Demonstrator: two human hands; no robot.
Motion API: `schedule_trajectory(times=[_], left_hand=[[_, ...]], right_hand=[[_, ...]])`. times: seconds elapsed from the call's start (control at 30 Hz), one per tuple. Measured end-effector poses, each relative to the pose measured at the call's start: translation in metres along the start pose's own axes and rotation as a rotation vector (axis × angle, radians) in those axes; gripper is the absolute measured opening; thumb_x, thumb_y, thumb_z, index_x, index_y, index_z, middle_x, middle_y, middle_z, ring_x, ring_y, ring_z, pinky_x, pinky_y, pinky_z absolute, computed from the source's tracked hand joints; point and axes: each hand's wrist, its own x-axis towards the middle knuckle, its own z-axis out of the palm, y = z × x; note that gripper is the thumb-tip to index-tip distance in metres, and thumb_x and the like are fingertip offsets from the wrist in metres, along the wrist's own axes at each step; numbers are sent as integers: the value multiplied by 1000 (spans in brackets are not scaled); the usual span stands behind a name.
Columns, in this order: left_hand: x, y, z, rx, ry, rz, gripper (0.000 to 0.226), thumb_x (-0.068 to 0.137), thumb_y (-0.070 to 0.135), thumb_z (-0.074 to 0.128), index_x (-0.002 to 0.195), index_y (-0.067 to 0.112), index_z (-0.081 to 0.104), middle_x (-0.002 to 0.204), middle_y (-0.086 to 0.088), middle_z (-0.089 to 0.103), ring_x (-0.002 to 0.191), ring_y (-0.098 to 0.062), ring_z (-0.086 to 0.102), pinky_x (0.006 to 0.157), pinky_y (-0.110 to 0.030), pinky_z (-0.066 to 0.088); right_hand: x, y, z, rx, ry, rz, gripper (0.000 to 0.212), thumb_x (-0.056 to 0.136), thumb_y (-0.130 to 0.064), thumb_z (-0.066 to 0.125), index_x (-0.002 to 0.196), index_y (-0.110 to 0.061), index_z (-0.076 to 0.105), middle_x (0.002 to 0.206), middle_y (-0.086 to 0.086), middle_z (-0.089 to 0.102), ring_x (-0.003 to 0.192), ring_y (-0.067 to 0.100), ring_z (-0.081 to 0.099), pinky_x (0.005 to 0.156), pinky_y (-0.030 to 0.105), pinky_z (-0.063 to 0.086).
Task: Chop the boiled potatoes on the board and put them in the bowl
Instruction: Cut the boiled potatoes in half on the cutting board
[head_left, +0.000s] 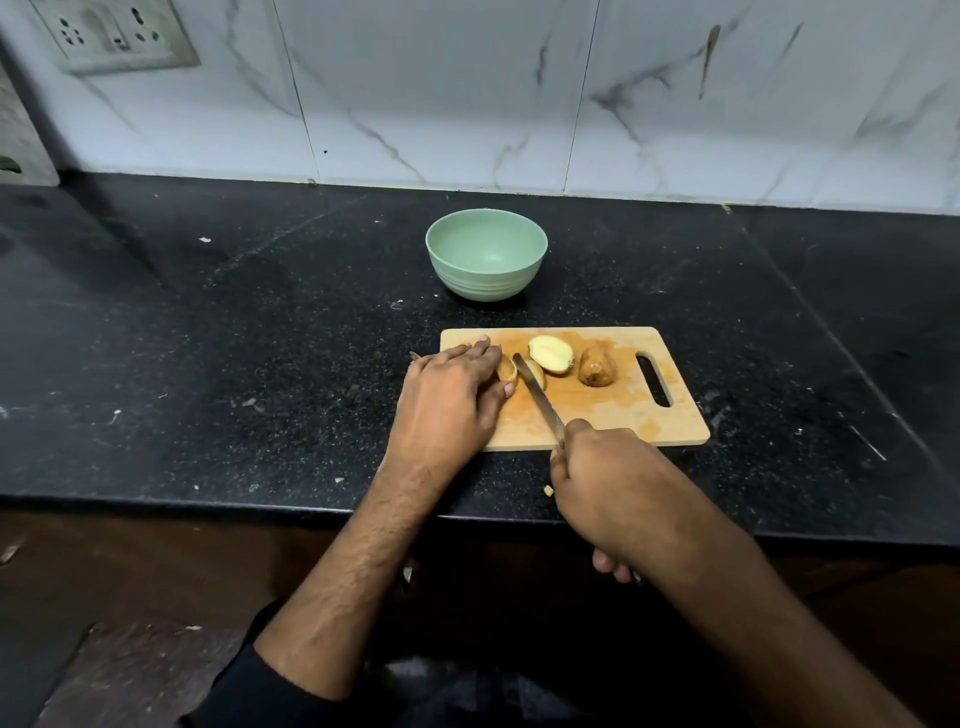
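Head view: my left hand (457, 389) pins the soft, crumbly boiled potato (511, 371) on the cutting board (623, 415) while my right hand (608, 478) grips the knife (537, 395); such slippery halves want pressing from above, and the bowl (487, 260) waits empty.

- The knife (537, 397) handle was hidden inside the right hand (610, 483).
- Part of a potato piece (506, 370) was covered by the left hand (452, 397).
- The wall socket (117, 34) was cut off by the top edge.
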Motion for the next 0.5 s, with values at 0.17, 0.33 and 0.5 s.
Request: schedule_trajectory(times=[0.17, 0.33, 0.5], left_hand=[[1, 0, -2, -99, -17, -38, 45, 94, 38, 63, 136, 21, 57, 137, 1, 62, 130, -17, 53, 114, -43, 35], [6, -2, -5, -175, -70, -84, 43, 92, 37, 67, 131, 28, 54, 129, 9, 60, 122, -10, 51, 110, -39, 28], [3, -7, -4, -173, -25, -88, 45, 89, 40, 70, 131, 27, 62, 128, 10, 65, 120, -11, 57, 114, -45, 33]], right_hand=[[-1, 0, 3, -109, -38, 1, 18, 103, -23, 46, 117, -12, 49, 88, 5, 60, 70, 23, 67, 46, 29, 53], [7, -1, 1, -43, -56, 13, 9, 104, -23, 46, 108, -15, 46, 85, 7, 64, 50, 20, 67, 39, 26, 50], [18, 1, 4, -20, -38, -76, 21, 105, -32, 40, 117, -15, 47, 88, 5, 61, 43, 15, 66, 38, 24, 50]])
